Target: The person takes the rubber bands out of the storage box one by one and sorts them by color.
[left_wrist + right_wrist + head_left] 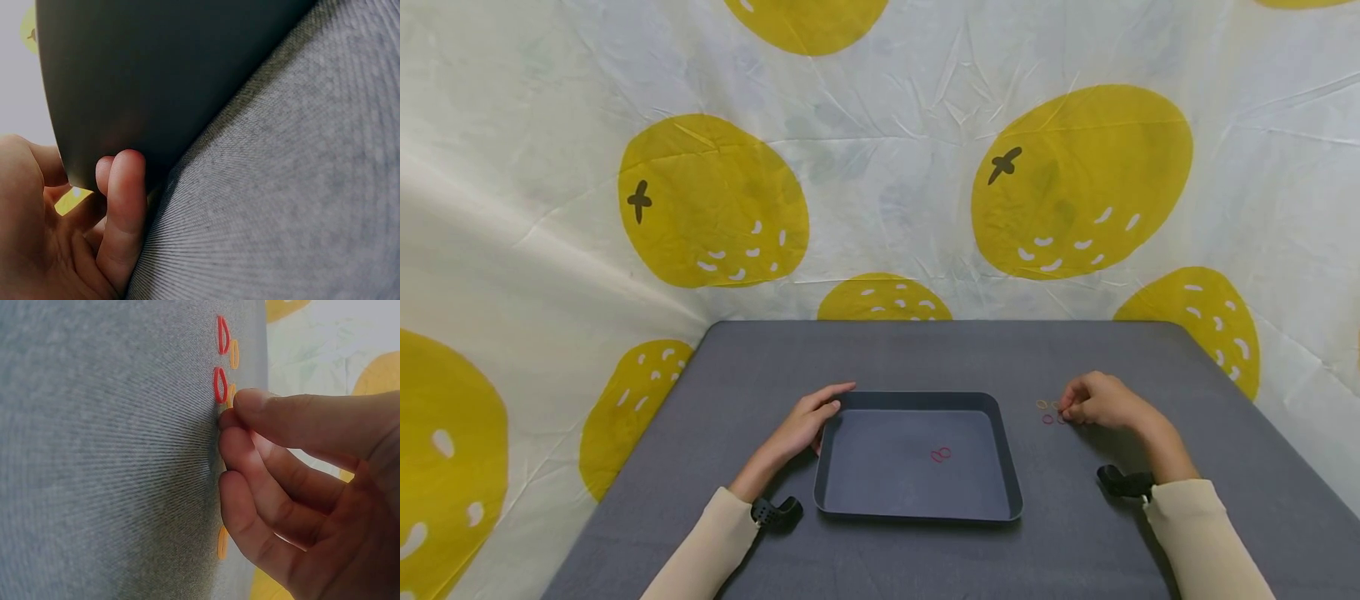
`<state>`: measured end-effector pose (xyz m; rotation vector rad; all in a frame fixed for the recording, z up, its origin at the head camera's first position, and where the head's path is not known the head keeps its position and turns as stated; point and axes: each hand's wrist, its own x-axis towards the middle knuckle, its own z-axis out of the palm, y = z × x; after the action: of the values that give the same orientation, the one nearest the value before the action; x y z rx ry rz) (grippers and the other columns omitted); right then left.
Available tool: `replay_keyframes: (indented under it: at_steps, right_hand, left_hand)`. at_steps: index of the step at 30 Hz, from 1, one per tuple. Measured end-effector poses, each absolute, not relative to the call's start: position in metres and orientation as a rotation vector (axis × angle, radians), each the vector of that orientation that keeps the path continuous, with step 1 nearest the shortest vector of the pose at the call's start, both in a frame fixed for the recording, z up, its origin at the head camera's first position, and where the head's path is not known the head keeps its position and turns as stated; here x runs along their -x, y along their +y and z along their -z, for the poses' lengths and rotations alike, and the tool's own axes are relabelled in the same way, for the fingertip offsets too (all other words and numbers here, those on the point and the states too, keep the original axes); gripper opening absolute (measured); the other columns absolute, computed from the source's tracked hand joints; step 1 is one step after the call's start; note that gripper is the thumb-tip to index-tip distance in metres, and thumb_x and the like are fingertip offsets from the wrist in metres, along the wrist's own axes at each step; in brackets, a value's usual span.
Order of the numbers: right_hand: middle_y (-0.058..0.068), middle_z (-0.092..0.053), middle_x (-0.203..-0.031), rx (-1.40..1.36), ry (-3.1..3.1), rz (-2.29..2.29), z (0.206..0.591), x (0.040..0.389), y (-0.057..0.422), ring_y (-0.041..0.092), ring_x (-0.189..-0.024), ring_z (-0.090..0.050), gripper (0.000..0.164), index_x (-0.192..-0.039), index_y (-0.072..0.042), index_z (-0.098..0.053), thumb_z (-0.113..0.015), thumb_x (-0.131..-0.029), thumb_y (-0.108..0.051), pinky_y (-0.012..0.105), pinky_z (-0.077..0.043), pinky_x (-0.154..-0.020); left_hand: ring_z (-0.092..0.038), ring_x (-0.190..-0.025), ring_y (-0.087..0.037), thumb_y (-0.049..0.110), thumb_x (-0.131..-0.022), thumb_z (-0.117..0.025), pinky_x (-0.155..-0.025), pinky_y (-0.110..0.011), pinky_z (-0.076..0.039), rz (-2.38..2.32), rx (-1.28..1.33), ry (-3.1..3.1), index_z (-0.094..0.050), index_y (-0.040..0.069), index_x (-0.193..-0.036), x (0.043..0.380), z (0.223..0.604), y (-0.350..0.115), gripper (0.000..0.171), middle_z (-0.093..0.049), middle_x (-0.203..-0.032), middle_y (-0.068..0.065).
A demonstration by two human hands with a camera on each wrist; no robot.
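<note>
My left hand (808,419) grips the back left corner of a dark grey rectangular tray (917,400). In the left wrist view, its fingers (127,200) lie along the tray's outer wall, with the thumb across the rim. Two red rubber bands (941,452) lie overlapping inside the tray. Right of the tray, my right hand (1097,400) is down at the table among small rubber bands. The right wrist view shows thumb and index tips together beside a red rubber band (216,384) and a yellow one (232,390). I cannot tell whether a band is pinched between them.
Another red rubber band (220,334) and a yellow rubber band (234,355) lie farther along the grey table (880,358), and one more yellow band (222,542) lies beyond the little finger. A white curtain with yellow fruit shapes (715,200) hangs behind and beside the table.
</note>
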<state>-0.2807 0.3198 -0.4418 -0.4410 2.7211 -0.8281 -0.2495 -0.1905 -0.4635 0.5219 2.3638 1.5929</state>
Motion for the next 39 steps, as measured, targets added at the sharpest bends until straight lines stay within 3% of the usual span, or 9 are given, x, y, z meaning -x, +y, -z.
replay_keyframes:
  at_steps: [5,10,12,15,16,19,22,31,39]
  right_hand:
    - [-0.001,-0.069,-0.076,0.443,2.729,0.808,0.44,0.281,0.321,0.012,-0.067,-0.057,0.005,-0.087,-0.003,-0.074,-0.074,-0.089,-0.007,0.026,-0.047,-0.058]
    - [-0.001,-0.068,-0.076,0.462,2.737,0.797,0.438,0.281,0.321,0.011,-0.068,-0.057,0.004,-0.087,-0.004,-0.075,-0.074,-0.09,-0.007,0.025,-0.047,-0.058]
    - [-0.001,-0.068,-0.076,0.471,2.739,0.798,0.436,0.281,0.321,0.011,-0.068,-0.057,0.004,-0.088,-0.004,-0.075,-0.073,-0.09,-0.007,0.025,-0.047,-0.058]
    - [-0.001,-0.068,-0.076,0.46,2.736,0.803,0.434,0.28,0.32,0.012,-0.068,-0.057,0.004,-0.088,-0.004,-0.075,-0.073,-0.091,-0.007,0.026,-0.048,-0.058]
    - [-0.001,-0.068,-0.075,0.454,2.734,0.804,0.434,0.28,0.319,0.012,-0.069,-0.057,0.005,-0.088,-0.005,-0.075,-0.073,-0.091,-0.007,0.026,-0.048,-0.058]
    - [-0.001,-0.068,-0.076,0.438,2.731,0.817,0.432,0.28,0.317,0.012,-0.069,-0.058,0.005,-0.088,-0.005,-0.075,-0.072,-0.091,-0.007,0.026,-0.048,-0.059]
    - [0.0,-0.07,-0.078,0.452,2.736,0.827,0.43,0.279,0.316,0.012,-0.069,-0.057,0.005,-0.088,-0.006,-0.076,-0.072,-0.091,-0.007,0.026,-0.048,-0.059]
    - [0.003,-0.075,-0.083,0.52,2.762,0.851,0.42,0.275,0.309,0.008,-0.07,-0.057,0.006,-0.092,-0.006,-0.078,-0.073,-0.092,-0.009,0.026,-0.047,-0.062]
    - [0.005,-0.073,-0.079,0.547,2.787,0.853,0.409,0.269,0.302,0.008,-0.067,-0.057,0.008,-0.095,-0.004,-0.077,-0.07,-0.095,-0.008,0.026,-0.048,-0.059]
  left_hand:
    - [-0.05,-0.042,-0.018,0.011,-0.112,-0.041,-0.043,-0.041,-0.054,-1.592,-0.512,2.358,-0.046,0.005,-0.156,0.25,0.464,-0.19,0.045,-0.055,-0.088,-0.044]
    - [-0.05,-0.042,-0.02,0.011,-0.112,-0.042,-0.042,-0.041,-0.054,-1.604,-0.506,2.363,-0.047,0.006,-0.156,0.251,0.465,-0.19,0.044,-0.062,-0.104,-0.039]
    - [-0.05,-0.042,-0.02,0.011,-0.112,-0.042,-0.042,-0.041,-0.053,-1.606,-0.504,2.367,-0.047,0.006,-0.155,0.251,0.466,-0.19,0.044,-0.064,-0.094,-0.033]
    - [-0.05,-0.041,-0.023,0.011,-0.112,-0.042,-0.042,-0.041,-0.053,-1.606,-0.506,2.364,-0.047,0.005,-0.155,0.251,0.465,-0.19,0.044,-0.051,-0.064,-0.022]
    - [-0.05,-0.041,-0.024,0.011,-0.112,-0.042,-0.042,-0.042,-0.054,-1.604,-0.509,2.364,-0.047,0.005,-0.155,0.251,0.465,-0.19,0.044,-0.054,-0.066,-0.023]
    - [-0.05,-0.041,-0.024,0.011,-0.112,-0.042,-0.043,-0.044,-0.054,-1.606,-0.522,2.362,-0.046,0.005,-0.156,0.251,0.464,-0.19,0.044,-0.069,-0.1,-0.029]
    - [-0.052,-0.041,-0.022,0.011,-0.112,-0.042,-0.043,-0.045,-0.055,-1.599,-0.525,2.368,-0.047,0.006,-0.156,0.251,0.464,-0.191,0.044,-0.061,-0.136,-0.031]
    - [-0.05,-0.042,-0.016,0.011,-0.112,-0.041,-0.042,-0.04,-0.054,-1.606,-0.514,2.378,-0.048,0.007,-0.155,0.251,0.47,-0.19,0.044,-0.059,-0.137,-0.032]
    - [-0.047,-0.042,-0.014,0.012,-0.112,-0.04,-0.04,-0.035,-0.05,-1.564,-0.496,2.447,-0.047,0.01,-0.156,0.261,0.492,-0.191,0.044,-0.047,-0.156,-0.025]
